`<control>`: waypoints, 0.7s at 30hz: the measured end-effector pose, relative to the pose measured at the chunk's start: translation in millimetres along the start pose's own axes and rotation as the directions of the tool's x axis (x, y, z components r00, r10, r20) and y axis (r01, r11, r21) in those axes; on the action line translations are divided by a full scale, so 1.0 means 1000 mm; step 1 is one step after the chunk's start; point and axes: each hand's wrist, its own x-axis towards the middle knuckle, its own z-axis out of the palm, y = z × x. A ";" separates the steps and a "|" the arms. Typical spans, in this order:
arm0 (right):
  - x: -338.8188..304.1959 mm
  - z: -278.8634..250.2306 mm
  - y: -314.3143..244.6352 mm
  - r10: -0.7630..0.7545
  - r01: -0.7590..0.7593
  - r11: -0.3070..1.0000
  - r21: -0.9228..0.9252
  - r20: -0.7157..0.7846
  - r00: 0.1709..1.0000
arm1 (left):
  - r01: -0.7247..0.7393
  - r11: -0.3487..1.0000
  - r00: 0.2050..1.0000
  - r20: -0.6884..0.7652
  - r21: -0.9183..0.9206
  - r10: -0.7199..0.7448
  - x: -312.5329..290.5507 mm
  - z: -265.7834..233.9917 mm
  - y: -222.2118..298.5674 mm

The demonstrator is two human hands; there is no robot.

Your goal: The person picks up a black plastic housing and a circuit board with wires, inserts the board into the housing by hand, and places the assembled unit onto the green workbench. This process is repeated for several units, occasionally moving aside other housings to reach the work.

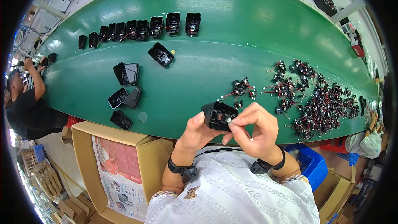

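Observation:
My left hand (192, 132) is closed around a black plastic housing (212, 115), with its open side turned up and toward the right. My right hand (262, 129) pinches a small white connector (228, 120) between thumb and fingertips at the housing's right side. From those fingers a red wire (248, 135) runs down. Just beyond the housing lies a small cluster of black parts with red wires and white plugs (242, 88). How the connector sits against the inside of the housing cannot be made out.
Black housings (142, 30) stand in a row along the far left of the green table (199, 66). Several more (163, 54) lie nearer, left of my hands. A big pile of wired parts (325, 108) covers the right. A cardboard box (155, 161) stands lower left; a person (29, 103) works far left.

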 end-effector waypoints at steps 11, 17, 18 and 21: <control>0.013 -0.010 0.003 -0.182 0.215 0.925 -0.315 0.130 0.975 | 0.039 0.964 0.999 -0.030 0.264 -0.032 -0.003 -0.003 0.013; 0.022 -0.009 0.006 -0.287 0.308 0.898 -0.313 0.110 0.951 | 0.002 0.989 0.999 0.044 0.150 -0.009 0.002 -0.001 0.009; 0.022 -0.010 0.005 -0.291 0.312 0.903 -0.295 0.114 0.950 | 0.004 0.989 0.999 0.049 0.145 -0.011 0.002 0.000 0.009; 0.025 -0.014 0.001 -0.293 0.310 0.914 -0.262 0.102 0.951 | 0.022 0.984 1.000 -0.021 0.175 -0.018 0.000 -0.001 0.007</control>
